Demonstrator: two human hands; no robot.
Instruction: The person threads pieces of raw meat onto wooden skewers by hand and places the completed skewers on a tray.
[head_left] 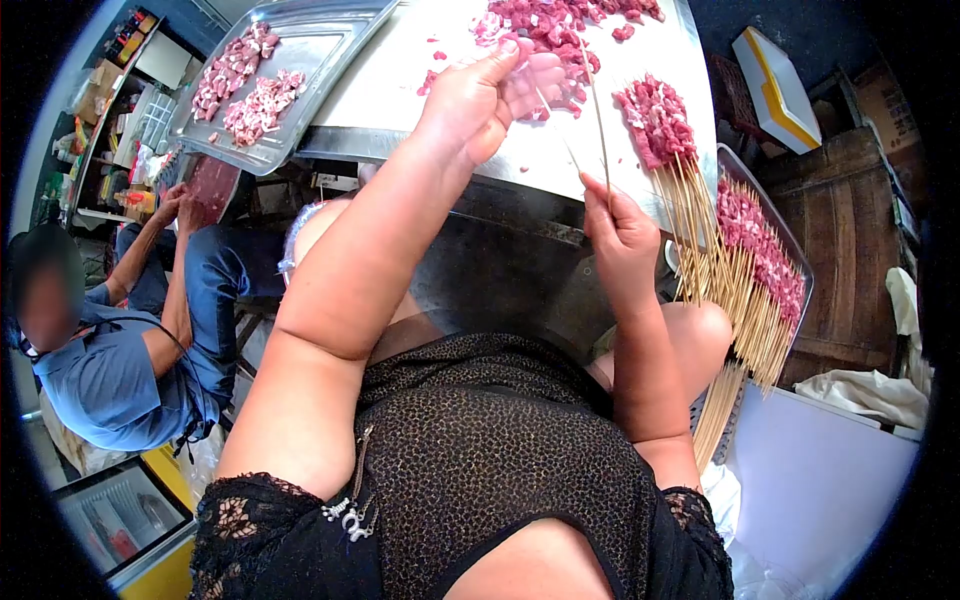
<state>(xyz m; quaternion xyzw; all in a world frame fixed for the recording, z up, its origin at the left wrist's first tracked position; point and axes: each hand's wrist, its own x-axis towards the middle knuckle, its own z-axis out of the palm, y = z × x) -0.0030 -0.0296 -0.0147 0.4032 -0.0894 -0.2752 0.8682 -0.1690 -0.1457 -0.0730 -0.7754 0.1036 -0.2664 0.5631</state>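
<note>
My left hand [505,95] is over the near side of a pile of raw red meat pieces [545,25] on the pale metal-edged table. Its palm is turned up and its fingers look apart, though their tips blur into the meat. In my right hand [620,230], thin bamboo skewers [597,115] are pinched; two are visible, pointing up and away, one ending near my left fingers. To the right of them, a row of threaded meat skewers [657,120] lies on the table, sticks towards me.
A tray [800,255] of meat skewers sits at the right, with bare skewers [717,415] below. A clear tray [345,60] holding paler meat stands at the left. Another person [110,350] sits at the left, hands over a dark red slab [215,180]. A foam box [775,90] is upper right.
</note>
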